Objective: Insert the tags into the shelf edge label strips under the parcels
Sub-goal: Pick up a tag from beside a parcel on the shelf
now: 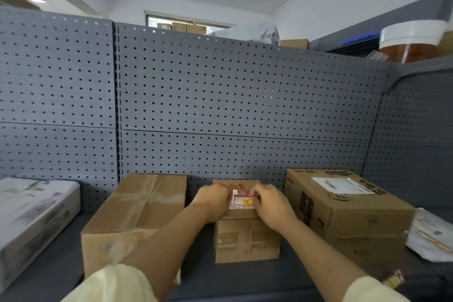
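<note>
A small stack of tags, white with red borders and a yellow mark, sits between both hands above the small middle cardboard parcel. My left hand grips the stack's left side. My right hand pinches the top tag at its upper right corner. A larger taped parcel stands to the left and a printed parcel with a white shipping label to the right. The shelf edge label strip is out of view below the frame.
A grey pegboard back panel rises behind the parcels. A white flat box lies at far left, a white mailer bag at far right. More red-yellow tags lie near my right sleeve. A tub sits on the upper right shelf.
</note>
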A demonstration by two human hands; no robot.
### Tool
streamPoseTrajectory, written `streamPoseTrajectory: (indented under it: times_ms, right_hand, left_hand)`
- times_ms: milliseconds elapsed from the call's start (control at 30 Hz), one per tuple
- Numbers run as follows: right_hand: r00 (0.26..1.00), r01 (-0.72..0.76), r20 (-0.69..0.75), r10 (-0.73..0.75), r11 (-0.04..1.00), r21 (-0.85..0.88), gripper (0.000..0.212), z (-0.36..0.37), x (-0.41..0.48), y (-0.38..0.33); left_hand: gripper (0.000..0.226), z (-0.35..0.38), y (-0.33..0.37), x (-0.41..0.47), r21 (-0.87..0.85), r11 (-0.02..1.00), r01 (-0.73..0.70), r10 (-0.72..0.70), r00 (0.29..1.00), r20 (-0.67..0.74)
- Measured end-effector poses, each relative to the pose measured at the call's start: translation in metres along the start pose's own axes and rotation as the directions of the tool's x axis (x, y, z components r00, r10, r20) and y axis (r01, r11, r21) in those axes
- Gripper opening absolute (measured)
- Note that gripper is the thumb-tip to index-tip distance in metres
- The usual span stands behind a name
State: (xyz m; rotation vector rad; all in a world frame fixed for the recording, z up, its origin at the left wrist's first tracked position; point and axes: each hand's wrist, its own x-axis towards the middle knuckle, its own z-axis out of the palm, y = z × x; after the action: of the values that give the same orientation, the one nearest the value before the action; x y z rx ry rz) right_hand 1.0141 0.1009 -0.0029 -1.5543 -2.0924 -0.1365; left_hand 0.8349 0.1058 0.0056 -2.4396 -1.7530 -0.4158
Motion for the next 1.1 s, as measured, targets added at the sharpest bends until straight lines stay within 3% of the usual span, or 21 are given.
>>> streamPoseTrajectory:
  times_ms: [367, 600, 700, 800, 1100]
  right_hand:
    - [0.996, 0.077, -0.060, -0.073, 0.996, 0.054, 0.008, -0.012, -0.060, -0.046]
    - [0.987, 0.128, 0.072, -0.146, 0.969, 0.214, 0.008, 0.019, -0.120, -0.084]
    - [0.973, 0.147, 0.146, -0.180, 0.966, 0.211, 0.011, 0.030, -0.129, -0.112]
    - [0.965, 0.143, 0.189, -0.184, 0.967, 0.211, 0.011, 0.043, -0.133, -0.140]
    - [0.951, -0.030, 0.306, -0.037, 0.977, 0.212, 0.010, 0.084, -0.134, -0.190]
  left_hand:
    - [0.027, -0.039, -0.001, -0.096, 0.065, 0.996, 0.067, -0.063, 0.996, -0.058]
    - [0.032, -0.027, -0.008, -0.176, 0.172, 0.976, 0.134, -0.152, 0.984, 0.095]
    - [0.036, -0.018, -0.022, -0.202, 0.269, 0.955, 0.125, -0.175, 0.969, 0.172]
    - [0.035, -0.012, -0.046, -0.223, 0.247, 0.956, 0.160, -0.216, 0.951, 0.221]
    - [0.041, 0.014, -0.106, -0.259, 0.277, 0.953, 0.118, -0.223, 0.896, 0.383]
